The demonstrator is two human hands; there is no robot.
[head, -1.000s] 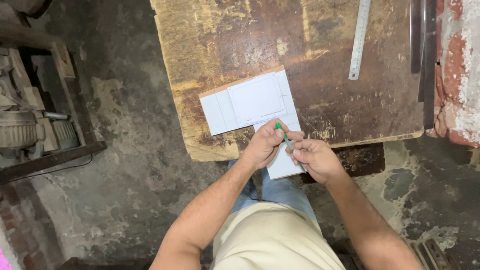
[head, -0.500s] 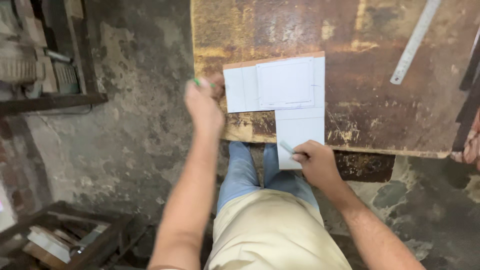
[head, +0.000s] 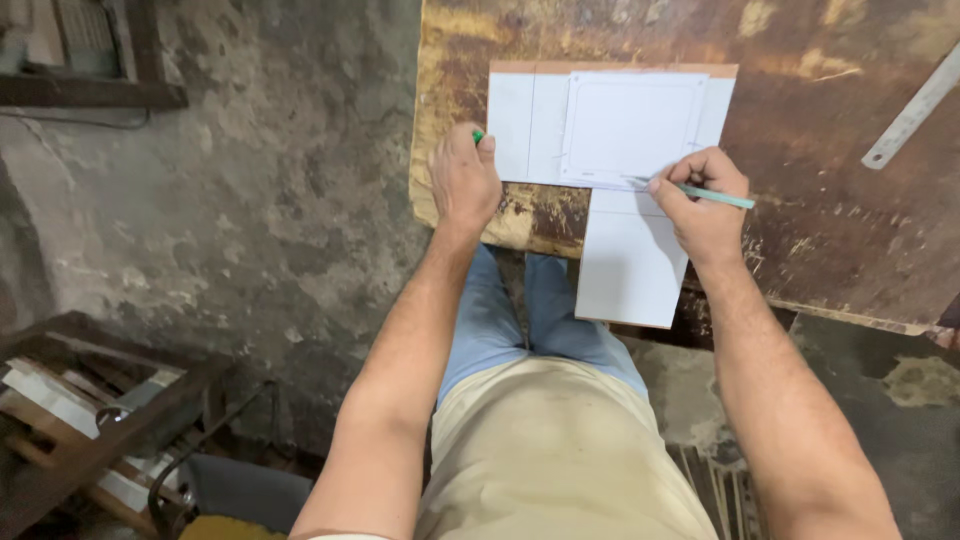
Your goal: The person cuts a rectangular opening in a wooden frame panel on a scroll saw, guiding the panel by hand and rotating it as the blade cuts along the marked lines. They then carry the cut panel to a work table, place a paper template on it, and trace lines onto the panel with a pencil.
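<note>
While left hand [head: 463, 180] shifted down, right hand [head: 702, 195] raised pen [head: 712, 195].

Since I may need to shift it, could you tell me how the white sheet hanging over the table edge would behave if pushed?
The white sheet juts past the table edge without drooping, so it is probably stiff board. It looks thin, likely light. The right hand rests beside it; once freed it might slide or tip off.

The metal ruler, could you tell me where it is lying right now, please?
In the head view, the metal ruler lies slanted at the table's far right edge, apart from the white sheets and beyond the right hand holding a pen.
</note>
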